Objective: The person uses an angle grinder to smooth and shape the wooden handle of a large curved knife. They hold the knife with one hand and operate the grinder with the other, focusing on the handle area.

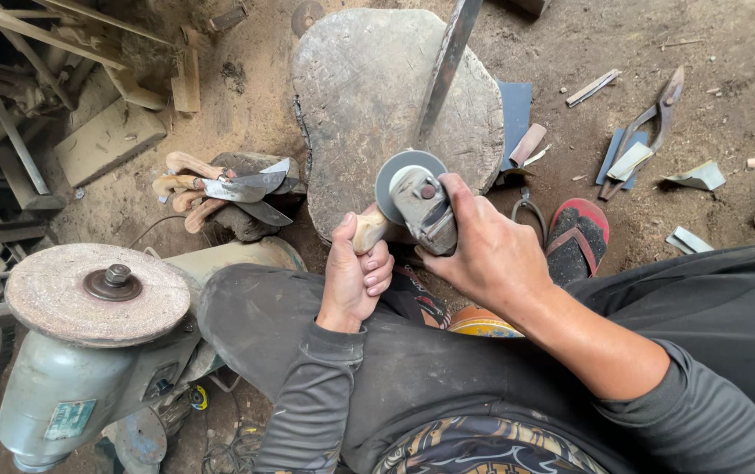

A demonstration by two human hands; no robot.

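My left hand (355,272) is closed around a pale wooden handle (368,230) that points up toward the grinder. My right hand (483,250) grips the metal head of an angle grinder (425,209), whose grey disc (395,175) rests at the near edge of a large worn wooden block (368,96). A long flat steel bar (447,61) lies slanted across the block, its lower end hidden behind the disc.
A bench grinder with a round stone wheel (88,290) stands at the left. Several finished knives with wooden handles (228,189) lie on a stump beside the block. Metal shears (649,127) and metal scraps lie on the dirt at right, near my sandalled foot (577,237).
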